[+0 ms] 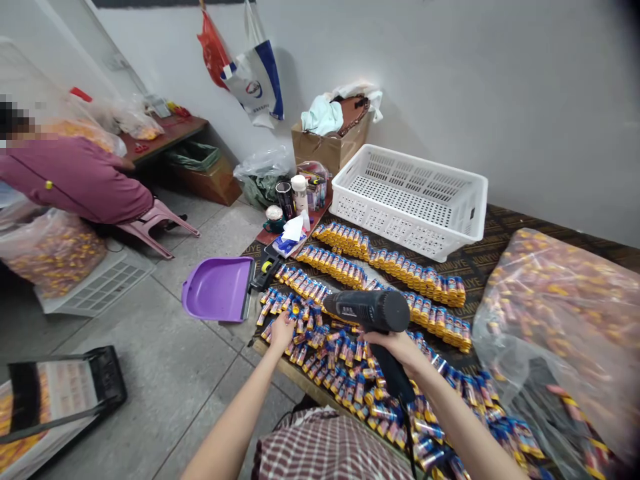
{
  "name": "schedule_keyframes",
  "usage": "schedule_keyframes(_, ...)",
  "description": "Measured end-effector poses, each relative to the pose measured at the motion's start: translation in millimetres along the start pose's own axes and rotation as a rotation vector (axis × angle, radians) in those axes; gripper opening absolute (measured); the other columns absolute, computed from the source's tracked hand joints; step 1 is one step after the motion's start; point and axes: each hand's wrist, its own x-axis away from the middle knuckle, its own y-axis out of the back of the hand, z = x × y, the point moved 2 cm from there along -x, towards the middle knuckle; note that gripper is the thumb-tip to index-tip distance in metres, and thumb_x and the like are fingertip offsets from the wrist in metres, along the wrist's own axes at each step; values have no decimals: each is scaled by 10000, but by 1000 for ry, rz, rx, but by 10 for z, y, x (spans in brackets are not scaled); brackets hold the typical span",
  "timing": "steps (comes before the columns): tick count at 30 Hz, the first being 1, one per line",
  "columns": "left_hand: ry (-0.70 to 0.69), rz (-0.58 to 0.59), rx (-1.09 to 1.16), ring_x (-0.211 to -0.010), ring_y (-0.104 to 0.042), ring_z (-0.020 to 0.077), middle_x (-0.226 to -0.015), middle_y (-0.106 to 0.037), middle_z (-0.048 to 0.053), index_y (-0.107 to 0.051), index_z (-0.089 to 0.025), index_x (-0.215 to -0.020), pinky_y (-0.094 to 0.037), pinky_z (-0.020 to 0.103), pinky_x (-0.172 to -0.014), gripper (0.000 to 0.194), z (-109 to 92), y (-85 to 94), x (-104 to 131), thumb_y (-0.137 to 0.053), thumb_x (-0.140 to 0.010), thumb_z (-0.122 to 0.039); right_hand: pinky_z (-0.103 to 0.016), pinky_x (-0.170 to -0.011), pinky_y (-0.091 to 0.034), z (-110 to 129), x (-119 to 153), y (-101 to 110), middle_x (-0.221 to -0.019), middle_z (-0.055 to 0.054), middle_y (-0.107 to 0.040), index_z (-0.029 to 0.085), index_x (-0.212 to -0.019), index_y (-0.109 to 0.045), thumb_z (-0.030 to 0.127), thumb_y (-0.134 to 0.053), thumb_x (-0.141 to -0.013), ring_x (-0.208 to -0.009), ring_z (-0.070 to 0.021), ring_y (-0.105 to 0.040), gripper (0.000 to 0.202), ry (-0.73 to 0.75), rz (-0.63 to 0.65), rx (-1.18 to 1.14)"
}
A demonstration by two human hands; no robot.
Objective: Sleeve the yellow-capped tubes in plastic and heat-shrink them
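Observation:
Many small blue-and-yellow tubes [345, 353] lie loosely over the near part of the table, and more stand in neat stacked rows [410, 270] behind them. My right hand [400, 348] is closed around the handle of a black heat gun [367, 310], whose barrel points left over the tubes. At the left edge of the loose tubes is my left hand [283, 331], its fingertips down among them. Whether those fingers grip a tube is too small to make out.
A white plastic crate [407, 230] stands behind the rows. At right lies a large clear bag of tubes [565, 300]. A purple dustpan [217, 290] sits left, near a tape dispenser [266, 270] and cups. A person [75, 177] sits on a pink stool at far left.

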Motion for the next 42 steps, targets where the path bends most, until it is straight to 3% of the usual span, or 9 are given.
schedule_keyframes(4,-3,-40,24,-892,-648,169,-933,-711,73,-608,-147,-1065,-442,238,-785,292,92,80,12,-513,-790,-170,-269,-474,-432,34,1,-106,-642,-36,-677,146,-694,-651,301,-738,-536,-452,-144,-557,238,2,27,19)
schedule_keyframes(8,-82,-110,17,-943,-625,174,-1016,-685,80,-599,-163,-1066,-450,275,-830,304,-41,135,33,-429,-815,-142,-261,-471,-425,-34,162,110,-623,-36,-671,140,-749,-661,318,-741,-559,-463,-148,-559,272,-9,-52,-5)
schedule_keyframes(12,-258,-146,-18,-1086,-538,193,-1128,-624,103,-588,-156,-1081,-387,329,-962,338,-509,39,58,-361,-833,-130,-259,-458,-417,-187,451,561,-564,-41,-645,123,-778,-663,384,-734,-597,-485,-162,-559,326,-55,-213,-19)
schedule_keyframes(16,-492,-45,-76,-1125,-490,206,-1162,-597,92,-584,-181,-1110,-357,351,-995,337,-1173,-290,72,-392,-835,-157,-257,-446,-420,-363,765,978,-610,-40,-660,136,-823,-668,388,-752,-600,-505,-167,-569,346,-106,-377,-65)
schedule_keyframes(21,-745,135,-172,-1270,-358,280,-1371,-444,97,-504,-230,-1238,-231,474,-1077,474,-1738,-714,94,-562,-785,-356,-259,-470,-427,-495,1016,1181,-586,-37,-647,140,-853,-673,391,-732,-657,-532,-171,-571,323,-95,-396,-120)
schedule_keyframes(24,-814,200,-227,-1275,-358,286,-1355,-462,104,-505,-234,-1235,-162,515,-1097,485,-1681,-778,229,-593,-770,-339,-254,-442,-395,-509,1060,1154,-565,-35,-638,136,-840,-669,407,-740,-636,-497,-161,-548,347,-111,-428,-108)
schedule_keyframes(31,-1099,151,-254,-1329,-285,249,-1404,-401,90,-531,-258,-1176,-126,517,-1113,349,-1048,-544,714,-461,-853,-371,-270,-474,-421,-468,856,981,-532,-53,-633,132,-708,-673,431,-749,-567,-477,-166,-549,339,-91,-357,-63)
schedule_keyframes(37,-514,-30,-174,-1219,-394,273,-1281,-491,146,-471,-172,-1228,-301,460,-1009,391,-1141,-441,186,-431,-851,-265,-266,-482,-422,-354,516,752,-550,-28,-621,138,-733,-671,371,-741,-591,-498,-159,-548,282,-62,-219,-20)
schedule_keyframes(42,-606,63,-125,-995,-522,218,-996,-623,67,-579,-201,-1047,-395,361,-882,289,-1020,-476,395,-468,-787,-145,-270,-482,-428,-199,286,516,-563,-25,-627,138,-770,-662,358,-734,-603,-503,-167,-561,286,-53,-130,-16)
